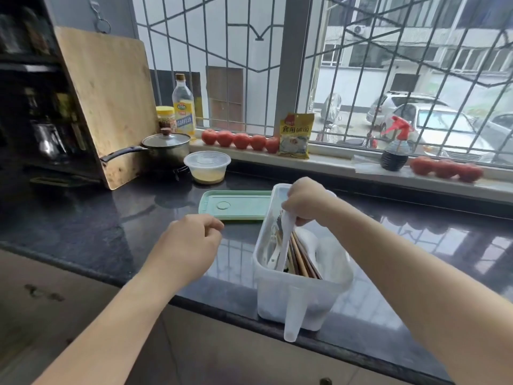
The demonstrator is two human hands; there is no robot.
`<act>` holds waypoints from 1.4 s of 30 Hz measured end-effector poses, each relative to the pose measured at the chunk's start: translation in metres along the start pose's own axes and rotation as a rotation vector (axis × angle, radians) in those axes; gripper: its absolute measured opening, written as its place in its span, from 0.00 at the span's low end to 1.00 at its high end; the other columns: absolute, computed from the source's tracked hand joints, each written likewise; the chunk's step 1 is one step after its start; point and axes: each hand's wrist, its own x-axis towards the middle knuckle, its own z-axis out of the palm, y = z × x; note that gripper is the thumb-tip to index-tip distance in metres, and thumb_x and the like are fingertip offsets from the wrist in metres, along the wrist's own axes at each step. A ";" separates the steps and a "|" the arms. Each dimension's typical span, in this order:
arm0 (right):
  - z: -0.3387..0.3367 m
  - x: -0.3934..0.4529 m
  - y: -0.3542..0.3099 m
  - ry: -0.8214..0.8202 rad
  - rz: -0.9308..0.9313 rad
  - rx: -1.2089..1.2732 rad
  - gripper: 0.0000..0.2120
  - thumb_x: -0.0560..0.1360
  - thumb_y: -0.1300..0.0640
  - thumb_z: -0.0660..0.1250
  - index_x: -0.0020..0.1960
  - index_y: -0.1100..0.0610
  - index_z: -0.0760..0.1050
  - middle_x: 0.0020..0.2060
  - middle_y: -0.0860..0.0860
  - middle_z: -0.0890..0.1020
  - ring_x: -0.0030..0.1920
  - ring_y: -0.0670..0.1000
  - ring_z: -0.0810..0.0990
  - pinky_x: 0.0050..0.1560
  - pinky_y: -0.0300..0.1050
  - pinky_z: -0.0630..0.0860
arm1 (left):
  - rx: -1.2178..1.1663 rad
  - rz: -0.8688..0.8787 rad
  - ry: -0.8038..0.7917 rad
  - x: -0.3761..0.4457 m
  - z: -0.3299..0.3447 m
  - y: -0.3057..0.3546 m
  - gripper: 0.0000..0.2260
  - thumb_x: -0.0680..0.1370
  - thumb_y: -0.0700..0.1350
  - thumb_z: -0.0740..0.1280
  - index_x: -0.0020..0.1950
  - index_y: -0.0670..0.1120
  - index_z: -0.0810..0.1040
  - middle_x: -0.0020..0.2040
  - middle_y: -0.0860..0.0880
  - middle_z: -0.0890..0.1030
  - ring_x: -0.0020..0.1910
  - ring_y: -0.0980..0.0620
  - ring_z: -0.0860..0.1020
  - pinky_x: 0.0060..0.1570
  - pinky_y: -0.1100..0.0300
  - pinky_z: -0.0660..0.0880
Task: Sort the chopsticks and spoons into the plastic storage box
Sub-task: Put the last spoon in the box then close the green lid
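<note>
On the dark tabletop [83,232], the right grip [305,200] pinches a white spoon [286,240] in the box [302,295]; the left grip [191,240] hovers loosely curled, holding nothing.

Translucent, frosted plastic storage box [277,295]; brown wooden chopsticks [301,259] inside. Glossy, speckled dark stone counter [111,232], mirror-like reflections. At 11 o'clock, matt, stained wooden cutting board [108,107]; smooth green plastic lid [236,205].

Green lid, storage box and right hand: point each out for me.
green lid [236,205]: head view, centre of its flat top.
storage box [280,298]: head view, near front wall.
right hand [306,201]: head view, back of hand.
</note>
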 end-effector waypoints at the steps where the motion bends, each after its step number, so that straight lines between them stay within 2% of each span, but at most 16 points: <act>1: -0.002 0.000 0.000 0.006 -0.001 -0.001 0.06 0.75 0.65 0.65 0.46 0.66 0.81 0.38 0.60 0.85 0.33 0.56 0.86 0.35 0.50 0.85 | 0.002 -0.007 -0.009 0.002 0.002 0.000 0.14 0.81 0.46 0.60 0.60 0.56 0.83 0.49 0.55 0.84 0.38 0.53 0.80 0.39 0.58 0.74; 4: 0.007 -0.003 -0.002 -0.080 -0.015 -0.053 0.07 0.77 0.62 0.67 0.49 0.66 0.81 0.40 0.61 0.86 0.38 0.57 0.87 0.44 0.54 0.85 | -0.003 0.012 -0.049 0.008 0.008 0.009 0.13 0.81 0.47 0.60 0.59 0.56 0.82 0.48 0.56 0.83 0.39 0.52 0.79 0.40 0.57 0.76; 7: 0.019 -0.002 0.002 -0.152 -0.027 -0.063 0.07 0.79 0.62 0.65 0.50 0.65 0.79 0.41 0.59 0.85 0.37 0.55 0.86 0.41 0.48 0.85 | 0.027 0.035 -0.094 0.014 0.017 0.015 0.12 0.82 0.47 0.59 0.57 0.56 0.82 0.48 0.56 0.83 0.42 0.51 0.80 0.42 0.56 0.78; 10: 0.007 0.004 0.017 0.064 -0.107 -0.211 0.13 0.79 0.60 0.62 0.61 0.62 0.78 0.53 0.59 0.83 0.49 0.58 0.84 0.50 0.51 0.83 | 0.141 0.031 -0.126 0.032 0.031 0.003 0.13 0.81 0.47 0.58 0.57 0.55 0.82 0.53 0.52 0.84 0.50 0.47 0.80 0.53 0.52 0.79; 12: -0.003 0.006 0.028 0.179 -0.132 -0.165 0.15 0.79 0.61 0.61 0.63 0.58 0.78 0.58 0.57 0.81 0.55 0.58 0.80 0.56 0.52 0.80 | 0.245 0.032 -0.138 0.057 0.049 -0.015 0.15 0.81 0.46 0.58 0.62 0.52 0.81 0.61 0.48 0.82 0.57 0.45 0.79 0.58 0.50 0.77; 14: -0.007 0.001 0.036 0.221 -0.178 -0.109 0.15 0.79 0.61 0.60 0.61 0.53 0.79 0.58 0.54 0.81 0.54 0.56 0.80 0.57 0.52 0.79 | 0.361 0.037 -0.151 0.088 0.068 -0.036 0.19 0.81 0.43 0.57 0.70 0.47 0.75 0.69 0.44 0.77 0.65 0.42 0.76 0.63 0.47 0.74; 18: -0.004 -0.018 0.051 0.249 -0.245 -0.120 0.16 0.79 0.60 0.58 0.60 0.50 0.81 0.57 0.49 0.81 0.55 0.52 0.79 0.55 0.48 0.78 | 0.550 0.096 -0.196 0.145 0.090 -0.071 0.25 0.84 0.44 0.55 0.82 0.46 0.59 0.82 0.45 0.60 0.80 0.43 0.59 0.75 0.45 0.64; 20: -0.002 -0.024 0.061 0.283 -0.275 -0.128 0.15 0.80 0.61 0.58 0.59 0.52 0.81 0.56 0.49 0.82 0.56 0.51 0.79 0.56 0.46 0.76 | 0.604 0.131 -0.243 0.163 0.094 -0.079 0.22 0.85 0.46 0.54 0.80 0.49 0.64 0.79 0.46 0.65 0.77 0.44 0.64 0.73 0.46 0.66; 22: 0.000 -0.024 0.069 0.321 -0.315 -0.114 0.15 0.79 0.62 0.59 0.57 0.53 0.82 0.55 0.50 0.83 0.55 0.50 0.78 0.55 0.43 0.74 | 0.675 0.182 -0.198 0.168 0.094 -0.080 0.16 0.85 0.46 0.55 0.70 0.50 0.74 0.69 0.47 0.76 0.65 0.44 0.76 0.64 0.47 0.73; 24: 0.003 -0.024 0.074 0.346 -0.333 -0.095 0.15 0.79 0.62 0.59 0.56 0.53 0.82 0.54 0.49 0.82 0.53 0.48 0.78 0.51 0.39 0.70 | 0.786 0.262 -0.082 0.164 0.094 -0.077 0.10 0.84 0.45 0.56 0.58 0.50 0.76 0.58 0.49 0.79 0.51 0.45 0.78 0.54 0.50 0.75; 28: 0.004 -0.026 0.075 0.371 -0.343 -0.039 0.15 0.79 0.63 0.59 0.55 0.53 0.82 0.53 0.47 0.81 0.48 0.45 0.74 0.43 0.29 0.65 | 0.825 0.310 -0.023 0.146 0.085 -0.082 0.07 0.83 0.42 0.57 0.58 0.50 0.72 0.57 0.49 0.78 0.56 0.46 0.77 0.48 0.53 0.69; 31: 0.005 -0.027 0.075 0.388 -0.354 -0.021 0.14 0.79 0.63 0.60 0.55 0.54 0.83 0.53 0.49 0.82 0.48 0.45 0.75 0.47 0.35 0.67 | 0.502 0.235 0.160 0.147 0.062 -0.084 0.05 0.85 0.43 0.57 0.54 0.46 0.72 0.55 0.44 0.76 0.54 0.42 0.73 0.49 0.49 0.66; 34: 0.008 -0.028 0.077 0.391 -0.344 -0.011 0.14 0.79 0.62 0.60 0.56 0.53 0.83 0.52 0.47 0.82 0.48 0.44 0.74 0.45 0.32 0.66 | 0.035 0.110 0.295 0.143 0.020 -0.056 0.08 0.86 0.45 0.58 0.53 0.43 0.73 0.53 0.44 0.74 0.54 0.41 0.71 0.54 0.46 0.68; 37: 0.006 -0.026 0.074 0.425 -0.339 0.090 0.12 0.81 0.60 0.62 0.58 0.53 0.81 0.53 0.48 0.82 0.51 0.46 0.77 0.50 0.36 0.69 | -0.373 0.023 0.368 0.128 -0.025 -0.013 0.10 0.86 0.48 0.60 0.53 0.43 0.75 0.47 0.45 0.78 0.50 0.43 0.76 0.49 0.50 0.72; 39: -0.004 -0.029 0.066 0.452 -0.304 0.254 0.11 0.82 0.56 0.62 0.62 0.54 0.78 0.54 0.48 0.81 0.54 0.48 0.79 0.51 0.39 0.71 | -0.780 0.017 0.333 0.108 -0.049 0.022 0.11 0.86 0.50 0.61 0.54 0.44 0.77 0.48 0.44 0.83 0.49 0.43 0.80 0.52 0.47 0.80; 42: -0.034 -0.042 0.045 0.392 -0.249 0.724 0.16 0.84 0.47 0.60 0.67 0.54 0.73 0.57 0.50 0.81 0.55 0.49 0.81 0.55 0.48 0.79 | -1.255 0.020 0.014 0.065 -0.068 0.070 0.14 0.87 0.47 0.59 0.59 0.40 0.79 0.53 0.42 0.87 0.50 0.46 0.86 0.47 0.48 0.85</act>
